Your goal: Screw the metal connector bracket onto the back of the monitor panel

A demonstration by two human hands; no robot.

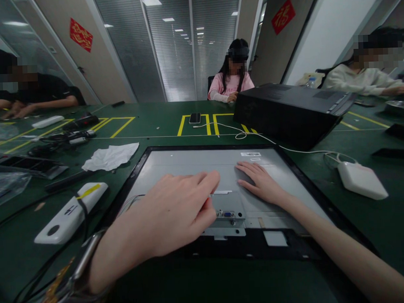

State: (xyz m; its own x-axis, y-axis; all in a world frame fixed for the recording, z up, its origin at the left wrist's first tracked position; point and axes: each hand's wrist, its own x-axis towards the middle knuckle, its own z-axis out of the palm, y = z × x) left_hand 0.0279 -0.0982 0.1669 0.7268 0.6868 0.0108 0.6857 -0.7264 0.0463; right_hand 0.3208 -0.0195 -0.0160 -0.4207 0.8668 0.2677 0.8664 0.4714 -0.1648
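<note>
A flat grey metal panel with a black frame (189,160) lies on the green table in front of me. My left hand (177,205) is over its left and middle part, fingers curled and pressed together; what they hold, if anything, is hidden. Beside that hand, a metal bracket with a blue video port (227,214) shows on the panel. My right hand (258,180) rests flat on the panel's right half, fingers spread and holding nothing. Thin wires (131,201) run on the panel at the left, partly hidden behind my left hand.
Left are a white device (70,215), black cables (60,138) and a crumpled tissue (111,157). A phone (194,118) lies ahead. Right stand a large black casing (286,111) and a white adapter (362,180) with its cord. Several people sit around the green table (164,109).
</note>
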